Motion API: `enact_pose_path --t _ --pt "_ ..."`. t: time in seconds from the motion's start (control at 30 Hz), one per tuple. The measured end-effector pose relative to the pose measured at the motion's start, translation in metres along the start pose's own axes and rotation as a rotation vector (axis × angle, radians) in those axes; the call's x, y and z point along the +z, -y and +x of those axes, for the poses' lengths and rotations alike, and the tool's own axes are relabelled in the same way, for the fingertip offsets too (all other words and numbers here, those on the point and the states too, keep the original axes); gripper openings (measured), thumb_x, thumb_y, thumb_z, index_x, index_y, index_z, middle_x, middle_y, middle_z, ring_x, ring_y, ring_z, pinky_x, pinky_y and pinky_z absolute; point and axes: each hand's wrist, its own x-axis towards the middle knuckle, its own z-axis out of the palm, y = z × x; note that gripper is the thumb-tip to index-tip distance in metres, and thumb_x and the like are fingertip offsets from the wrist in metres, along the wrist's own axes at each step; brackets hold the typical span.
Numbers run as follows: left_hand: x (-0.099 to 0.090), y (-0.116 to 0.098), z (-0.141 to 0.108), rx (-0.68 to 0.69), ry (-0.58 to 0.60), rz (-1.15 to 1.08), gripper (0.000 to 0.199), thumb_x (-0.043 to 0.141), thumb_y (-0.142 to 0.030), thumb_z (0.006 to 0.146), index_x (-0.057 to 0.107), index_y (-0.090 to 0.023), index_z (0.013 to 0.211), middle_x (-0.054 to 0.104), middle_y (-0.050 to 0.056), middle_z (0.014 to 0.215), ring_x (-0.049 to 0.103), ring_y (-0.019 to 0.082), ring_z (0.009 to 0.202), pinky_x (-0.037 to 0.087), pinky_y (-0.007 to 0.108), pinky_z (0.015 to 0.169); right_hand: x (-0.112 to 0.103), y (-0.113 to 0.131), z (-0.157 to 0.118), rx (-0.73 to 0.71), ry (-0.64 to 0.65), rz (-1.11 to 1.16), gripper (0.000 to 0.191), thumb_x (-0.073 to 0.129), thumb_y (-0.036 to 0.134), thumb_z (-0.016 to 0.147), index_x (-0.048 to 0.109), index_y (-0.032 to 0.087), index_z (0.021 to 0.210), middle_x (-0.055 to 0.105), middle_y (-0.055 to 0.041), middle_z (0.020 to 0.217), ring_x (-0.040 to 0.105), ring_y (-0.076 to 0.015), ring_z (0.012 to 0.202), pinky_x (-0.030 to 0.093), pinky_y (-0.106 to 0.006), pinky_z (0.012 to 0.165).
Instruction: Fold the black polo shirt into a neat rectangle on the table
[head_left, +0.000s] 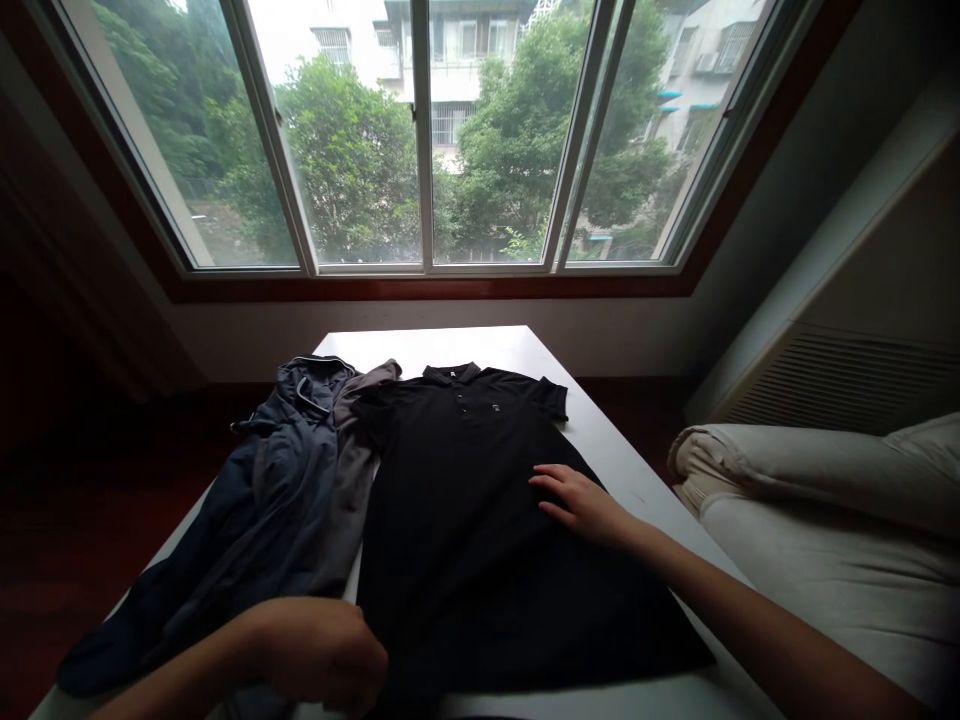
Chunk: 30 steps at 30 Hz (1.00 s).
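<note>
- where's the black shirt (pixel 465 520)?
- flat on the white table (pixel 465 346), beside rumpled clothes (pixel 289 490).
- your hands?
- my right hand (pixel 577 502) lies open on it; my left hand (pixel 322 645) is curled at its near left corner, whether gripping cloth i can't tell.

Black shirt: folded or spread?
Spread. The black shirt lies flat on the table, collar toward the window, both short sleeves out, hem wide. The left hand hides one lower corner.
</note>
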Motion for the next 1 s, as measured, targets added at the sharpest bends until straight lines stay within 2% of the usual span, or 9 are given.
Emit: enact_pose_path --t 0.07,0.13,0.23,0.4,0.57,0.73,0.8,0.9,1.0 --pt "-0.011 -0.003 0.000 0.004 0.038 -0.020 0.011 0.062 -0.016 0.087 0.068 -0.025 0.083 0.065 -0.005 0.073 0.063 0.014 0.067 0.045 0.022 0.060 -0.011 -0.005 0.010 -0.003 0.053 0.040 0.030 0.060 0.045 0.096 0.075 0.032 0.119 0.067 -0.0067 0.133 0.064 -0.0295 0.122 0.052 -0.044 0.106" --pt "-0.028 -0.005 0.003 0.028 -0.133 0.057 0.008 0.063 -0.021 0.091 0.070 -0.025 0.092 0.070 -0.002 0.087 0.066 0.016 0.079 0.049 0.024 0.070 -0.020 -0.016 0.026 0.017 0.049 0.074 0.030 0.056 0.046 0.099 0.075 0.030 0.115 0.071 -0.0065 0.125 0.067 -0.0274 0.113 0.054 -0.041 0.101" --pt "-0.061 0.002 0.016 0.088 -0.442 0.160 0.014 0.058 -0.029 0.099 0.070 -0.023 0.103 0.070 0.003 0.104 0.065 0.018 0.096 0.049 0.027 0.087 -0.022 -0.042 0.053 0.074 -0.074 0.041 0.030 0.054 0.044 0.099 0.074 0.026 0.113 0.071 -0.0073 0.122 0.067 -0.0266 0.112 0.052 -0.040 0.102" --pt "-0.125 0.053 0.061 0.079 -0.764 0.214 0.019 0.056 -0.032 0.099 0.070 -0.022 0.107 0.067 0.007 0.113 0.063 0.021 0.108 0.049 0.031 0.098 -0.004 -0.077 0.102 0.211 -0.195 -0.118 0.028 0.057 0.038 0.098 0.072 0.024 0.117 0.067 -0.0098 0.128 0.063 -0.0269 0.118 0.049 -0.040 0.106" --pt "-0.175 0.103 0.121 -0.098 -0.920 0.379 0.019 0.064 -0.029 0.092 0.073 -0.023 0.108 0.064 0.008 0.127 0.059 0.025 0.122 0.043 0.037 0.112 0.005 -0.070 0.161 0.197 -0.159 -0.315 0.031 0.062 0.037 0.098 0.071 0.023 0.123 0.064 -0.0112 0.135 0.058 -0.0285 0.127 0.046 -0.040 0.110" --pt "-0.198 0.117 0.167 -0.315 -1.023 0.403 0.031 0.058 -0.035 0.097 0.068 -0.024 0.124 0.060 0.008 0.138 0.053 0.025 0.132 0.041 0.034 0.115 0.014 -0.056 0.213 0.164 -0.090 -0.356 0.037 0.061 0.039 0.099 0.068 0.022 0.131 0.060 -0.0121 0.144 0.053 -0.0284 0.135 0.042 -0.038 0.114" --pt "-0.204 0.122 0.177 -0.385 -1.044 0.393 0.038 0.057 -0.039 0.097 0.063 -0.025 0.133 0.054 0.008 0.148 0.045 0.026 0.141 0.038 0.037 0.117 0.019 -0.057 0.226 0.187 -0.064 -0.350 0.041 0.062 0.041 0.099 0.067 0.023 0.135 0.055 -0.0115 0.150 0.048 -0.0289 0.140 0.039 -0.038 0.117" --pt "-0.213 0.136 0.181 -0.549 -1.062 0.341 0.055 0.053 -0.051 0.098 0.053 -0.023 0.145 0.043 0.014 0.159 0.034 0.035 0.149 0.036 0.050 0.117 0.025 -0.066 0.239 0.258 -0.061 -0.332 0.047 0.059 0.046 0.099 0.063 0.025 0.141 0.049 -0.0109 0.156 0.043 -0.0288 0.146 0.035 -0.039 0.120" --pt "-0.225 0.149 0.179 -0.723 -1.050 0.270 0.067 0.046 -0.062 0.097 0.050 -0.018 0.147 0.043 0.023 0.157 0.037 0.045 0.145 0.038 0.060 0.111 0.028 -0.076 0.248 0.315 -0.077 -0.331 0.054 0.053 0.050 0.102 0.058 0.023 0.148 0.044 -0.0129 0.160 0.037 -0.0301 0.150 0.033 -0.041 0.122"
